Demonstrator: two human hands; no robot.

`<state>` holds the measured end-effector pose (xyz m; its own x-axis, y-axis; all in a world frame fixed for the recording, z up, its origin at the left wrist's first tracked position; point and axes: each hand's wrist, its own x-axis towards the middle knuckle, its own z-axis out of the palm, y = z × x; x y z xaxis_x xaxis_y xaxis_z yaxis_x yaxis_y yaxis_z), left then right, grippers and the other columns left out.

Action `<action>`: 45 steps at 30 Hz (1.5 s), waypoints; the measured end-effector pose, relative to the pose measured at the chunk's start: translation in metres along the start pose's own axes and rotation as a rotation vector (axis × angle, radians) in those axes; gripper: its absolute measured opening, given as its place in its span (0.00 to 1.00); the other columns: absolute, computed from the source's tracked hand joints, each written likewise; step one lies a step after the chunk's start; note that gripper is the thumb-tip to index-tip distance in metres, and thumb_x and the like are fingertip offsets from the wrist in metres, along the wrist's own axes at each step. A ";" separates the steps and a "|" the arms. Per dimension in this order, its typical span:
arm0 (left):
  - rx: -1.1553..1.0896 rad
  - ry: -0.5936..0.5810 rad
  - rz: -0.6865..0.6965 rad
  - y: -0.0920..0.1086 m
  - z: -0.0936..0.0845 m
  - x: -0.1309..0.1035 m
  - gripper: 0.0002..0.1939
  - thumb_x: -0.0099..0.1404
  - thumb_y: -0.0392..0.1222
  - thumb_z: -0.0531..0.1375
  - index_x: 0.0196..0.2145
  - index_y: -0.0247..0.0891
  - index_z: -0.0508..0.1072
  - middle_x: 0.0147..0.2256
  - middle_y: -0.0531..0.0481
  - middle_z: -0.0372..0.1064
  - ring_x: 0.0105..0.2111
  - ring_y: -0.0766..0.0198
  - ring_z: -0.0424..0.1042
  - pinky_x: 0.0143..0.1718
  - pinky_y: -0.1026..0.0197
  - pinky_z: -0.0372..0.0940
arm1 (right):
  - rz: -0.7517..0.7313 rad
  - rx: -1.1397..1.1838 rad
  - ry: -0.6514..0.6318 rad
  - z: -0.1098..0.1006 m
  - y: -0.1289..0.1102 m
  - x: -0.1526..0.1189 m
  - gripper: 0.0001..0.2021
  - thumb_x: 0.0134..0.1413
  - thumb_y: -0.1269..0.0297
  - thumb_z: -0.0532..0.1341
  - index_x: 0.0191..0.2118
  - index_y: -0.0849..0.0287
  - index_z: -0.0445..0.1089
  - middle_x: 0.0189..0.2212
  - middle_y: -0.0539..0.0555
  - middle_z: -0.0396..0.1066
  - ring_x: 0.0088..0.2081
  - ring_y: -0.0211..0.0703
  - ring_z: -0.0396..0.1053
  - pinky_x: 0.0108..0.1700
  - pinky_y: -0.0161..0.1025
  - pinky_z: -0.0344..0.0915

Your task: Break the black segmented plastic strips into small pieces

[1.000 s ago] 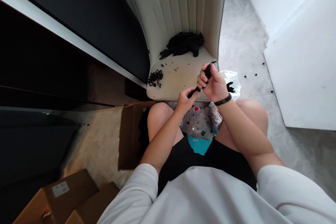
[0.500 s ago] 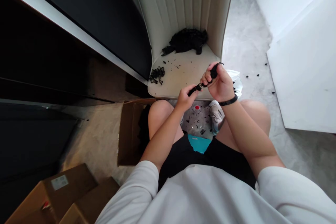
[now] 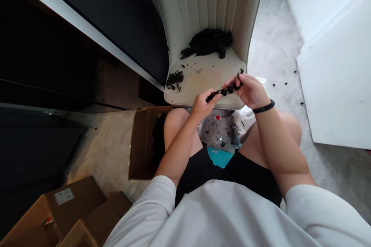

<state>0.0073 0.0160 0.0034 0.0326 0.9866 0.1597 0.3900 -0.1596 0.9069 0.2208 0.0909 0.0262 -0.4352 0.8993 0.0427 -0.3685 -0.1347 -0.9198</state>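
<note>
A thin black strip with small round pieces along it (image 3: 227, 91) stretches between my hands above the chair seat's front edge. My left hand (image 3: 203, 105) pinches its left end between thumb and fingers. At the other end, my right hand (image 3: 252, 92), with a black band on its wrist, has thumb and fingers closed on the strip; a bit of it sticks up past the fingertips. On the cream chair (image 3: 203, 81) lies a large heap of black pieces (image 3: 210, 42) against the backrest. A smaller tangle of black loops (image 3: 174, 80) sits at the seat's left edge.
An open cardboard box (image 3: 141, 142) with black material inside stands left of my knee. More cartons (image 3: 75, 197) are at lower left. Between my feet is a clear container with a red cap (image 3: 218, 117), among black scraps. A white panel (image 3: 336, 96) stands at right.
My right hand has moved slightly right and down and its hold has changed. The strip now shows drawn out between my hands, with its round pieces visible.
</note>
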 end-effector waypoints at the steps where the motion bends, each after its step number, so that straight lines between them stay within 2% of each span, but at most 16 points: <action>1: 0.021 -0.008 0.012 -0.001 -0.002 0.000 0.31 0.73 0.74 0.61 0.34 0.41 0.73 0.27 0.56 0.61 0.30 0.64 0.61 0.35 0.59 0.56 | 0.032 -0.046 -0.041 -0.003 0.001 -0.001 0.27 0.63 0.38 0.74 0.29 0.54 0.67 0.34 0.58 0.79 0.40 0.52 0.79 0.43 0.49 0.78; 4: 0.101 -0.043 0.068 -0.003 -0.006 0.001 0.31 0.73 0.75 0.61 0.36 0.41 0.75 0.30 0.53 0.68 0.33 0.61 0.66 0.38 0.58 0.60 | 0.083 -0.148 -0.157 -0.006 0.004 -0.003 0.27 0.62 0.36 0.74 0.31 0.55 0.71 0.33 0.56 0.79 0.36 0.47 0.77 0.42 0.46 0.75; 8: 0.247 -0.106 0.128 -0.005 -0.009 0.002 0.31 0.76 0.73 0.60 0.39 0.41 0.79 0.34 0.49 0.76 0.38 0.57 0.72 0.45 0.54 0.64 | 0.094 -0.330 -0.314 0.001 0.007 -0.005 0.25 0.66 0.35 0.71 0.46 0.55 0.74 0.33 0.50 0.76 0.30 0.41 0.70 0.34 0.41 0.67; 11: 0.334 -0.141 0.160 -0.004 -0.012 0.002 0.31 0.77 0.73 0.58 0.38 0.41 0.80 0.34 0.47 0.77 0.39 0.55 0.74 0.48 0.52 0.65 | 0.042 -0.551 -0.396 0.003 0.005 -0.003 0.23 0.70 0.38 0.68 0.42 0.56 0.74 0.28 0.47 0.69 0.28 0.39 0.61 0.32 0.39 0.58; 14: 0.345 -0.149 0.167 -0.004 -0.014 0.002 0.31 0.78 0.71 0.58 0.42 0.40 0.83 0.35 0.45 0.79 0.41 0.54 0.77 0.49 0.51 0.67 | -0.053 -0.705 -0.366 0.000 0.005 -0.001 0.20 0.72 0.44 0.67 0.36 0.56 0.71 0.24 0.45 0.62 0.28 0.38 0.56 0.33 0.40 0.54; 18: 0.217 -0.113 0.133 -0.008 -0.014 0.001 0.26 0.77 0.65 0.64 0.53 0.41 0.86 0.42 0.41 0.85 0.44 0.52 0.81 0.51 0.50 0.72 | -0.177 -0.800 -0.263 -0.001 0.009 -0.001 0.13 0.74 0.53 0.64 0.38 0.56 0.71 0.28 0.47 0.66 0.30 0.41 0.59 0.36 0.41 0.56; 22: 0.038 -0.046 0.000 -0.019 -0.008 0.005 0.21 0.74 0.59 0.69 0.51 0.40 0.88 0.46 0.41 0.88 0.45 0.53 0.84 0.50 0.52 0.76 | -0.350 -0.885 -0.242 0.004 0.014 -0.003 0.10 0.77 0.57 0.61 0.40 0.54 0.69 0.33 0.52 0.71 0.34 0.46 0.64 0.40 0.44 0.60; 26: -0.067 -0.005 -0.066 -0.026 -0.004 0.009 0.14 0.72 0.51 0.70 0.46 0.38 0.88 0.48 0.41 0.89 0.49 0.52 0.85 0.56 0.50 0.77 | -0.459 -0.908 -0.288 0.008 0.016 -0.005 0.13 0.80 0.53 0.58 0.42 0.53 0.70 0.38 0.57 0.72 0.39 0.52 0.68 0.43 0.47 0.63; 30: -0.086 0.011 -0.065 -0.018 -0.002 0.008 0.12 0.72 0.44 0.69 0.50 0.38 0.87 0.48 0.42 0.88 0.47 0.55 0.85 0.53 0.53 0.77 | -0.390 -0.853 -0.279 0.012 0.012 -0.007 0.18 0.78 0.43 0.59 0.41 0.51 0.72 0.39 0.59 0.72 0.41 0.55 0.69 0.45 0.50 0.66; 33: -0.002 0.062 -0.048 -0.007 -0.001 0.002 0.14 0.73 0.41 0.67 0.55 0.43 0.83 0.41 0.48 0.86 0.36 0.60 0.80 0.42 0.57 0.73 | -0.329 -0.787 -0.269 0.014 0.006 -0.009 0.20 0.72 0.37 0.64 0.40 0.50 0.75 0.39 0.60 0.73 0.42 0.58 0.70 0.47 0.53 0.67; 36: 0.145 0.122 0.003 0.000 -0.002 -0.002 0.07 0.73 0.40 0.66 0.48 0.45 0.81 0.33 0.53 0.79 0.30 0.62 0.73 0.40 0.57 0.68 | -0.287 -0.750 -0.268 0.015 0.002 -0.011 0.22 0.67 0.35 0.69 0.39 0.50 0.79 0.38 0.59 0.75 0.40 0.56 0.70 0.47 0.52 0.68; 39: 0.243 0.140 0.059 0.002 -0.004 -0.004 0.01 0.74 0.42 0.65 0.42 0.44 0.78 0.36 0.51 0.81 0.36 0.59 0.76 0.47 0.55 0.68 | -0.230 -0.678 -0.241 0.018 0.003 -0.012 0.25 0.66 0.33 0.69 0.36 0.51 0.80 0.35 0.57 0.75 0.38 0.52 0.70 0.44 0.49 0.68; 42: 0.284 0.156 0.087 0.002 -0.006 -0.005 0.04 0.77 0.44 0.63 0.43 0.44 0.77 0.41 0.48 0.83 0.42 0.56 0.78 0.52 0.53 0.68 | -0.115 -0.526 -0.111 0.026 0.010 -0.013 0.29 0.66 0.29 0.68 0.34 0.53 0.77 0.29 0.54 0.73 0.31 0.46 0.65 0.35 0.44 0.63; 45: 0.329 0.184 0.123 0.000 -0.006 -0.006 0.07 0.79 0.46 0.61 0.44 0.44 0.77 0.44 0.46 0.83 0.46 0.54 0.79 0.54 0.52 0.67 | 0.032 -0.311 -0.011 0.036 0.020 -0.014 0.28 0.59 0.30 0.74 0.40 0.52 0.75 0.26 0.49 0.71 0.26 0.41 0.61 0.28 0.39 0.56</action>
<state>0.0014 0.0101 0.0049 -0.0560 0.9336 0.3539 0.6686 -0.2282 0.7078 0.1898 0.0609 0.0207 -0.4523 0.8918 0.0146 -0.0864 -0.0276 -0.9959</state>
